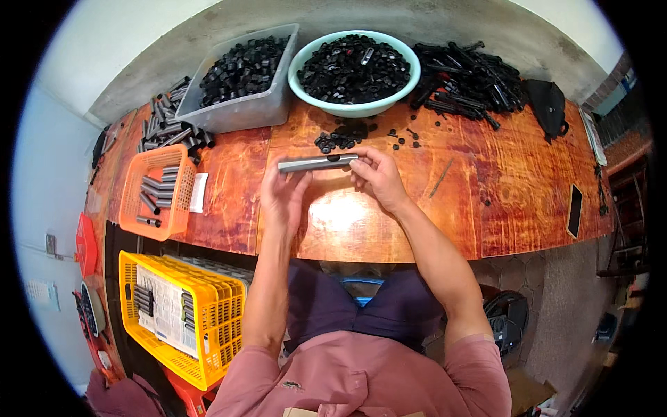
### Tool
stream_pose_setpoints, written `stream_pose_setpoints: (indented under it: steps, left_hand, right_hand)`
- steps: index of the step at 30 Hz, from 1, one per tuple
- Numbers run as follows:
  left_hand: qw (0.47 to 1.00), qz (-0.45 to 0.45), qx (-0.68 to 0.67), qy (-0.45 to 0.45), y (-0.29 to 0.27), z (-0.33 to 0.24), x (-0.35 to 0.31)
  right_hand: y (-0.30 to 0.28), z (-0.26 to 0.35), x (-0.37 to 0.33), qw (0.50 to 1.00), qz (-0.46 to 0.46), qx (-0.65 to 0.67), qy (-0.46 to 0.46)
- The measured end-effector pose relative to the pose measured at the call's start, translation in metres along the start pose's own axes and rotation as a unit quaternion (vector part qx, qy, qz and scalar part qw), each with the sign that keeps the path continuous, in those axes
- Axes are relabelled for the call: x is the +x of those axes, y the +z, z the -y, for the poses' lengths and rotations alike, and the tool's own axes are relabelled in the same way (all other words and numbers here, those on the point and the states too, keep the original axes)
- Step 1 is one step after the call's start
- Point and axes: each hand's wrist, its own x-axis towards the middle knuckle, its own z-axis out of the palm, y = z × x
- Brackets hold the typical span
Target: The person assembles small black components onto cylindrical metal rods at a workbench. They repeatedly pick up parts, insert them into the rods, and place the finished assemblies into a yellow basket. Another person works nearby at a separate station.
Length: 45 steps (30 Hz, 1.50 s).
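Holding smooth grey tube (306,165), glossy wooden tabletop (521,181)

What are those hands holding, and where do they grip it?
A grey tube: the right hand grips its right end; the left hand is at its left end, fingers partly hidden.

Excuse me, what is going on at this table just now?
The person's left hand and right hand hold a grey cylindrical tube above the glossy reddish wooden table. Beyond it lie small round black pieces. Similar tubes sit in the orange plastic basket, and black parts fill the pale green round basin.
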Motion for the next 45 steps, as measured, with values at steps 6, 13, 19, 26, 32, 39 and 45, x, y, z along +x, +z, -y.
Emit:
stream_pose_setpoints:
  steps: [6,13,19,26,32,39,45]
  left_hand:
    - [0.956,0.074,0.082,-0.272,-0.012,0.005,-0.046]
    - [0.947,0.096,0.217,-0.216,0.014,0.018,-0.023]
    - [0.963,0.113,-0.139,-0.204,0.002,0.024,0.041]
    - [0.964,0.086,-0.153,-0.199,-0.001,0.038,0.046]
    - [0.969,0.069,-0.146,-0.186,-0.005,0.034,0.052]
    - [0.962,0.064,-0.169,-0.204,-0.003,0.036,0.058]
    - [0.96,0.065,-0.173,-0.209,-0.008,0.037,0.062]
  right_hand:
    - [-0.002,0.008,-0.003,0.99,0.115,0.033,0.067]
    - [0.01,-0.003,-0.005,0.999,0.047,-0.016,-0.002]
    - [0.005,-0.012,0.005,0.987,-0.039,-0.155,-0.035]
    - [0.006,-0.012,0.0,0.986,-0.064,-0.147,-0.055]
    - [-0.007,0.027,-0.007,0.924,-0.133,-0.337,-0.126]
    - [-0.159,0.101,0.012,0.655,-0.272,-0.687,-0.157]
    - [-0.216,0.084,0.031,0.54,-0.208,-0.81,-0.099]
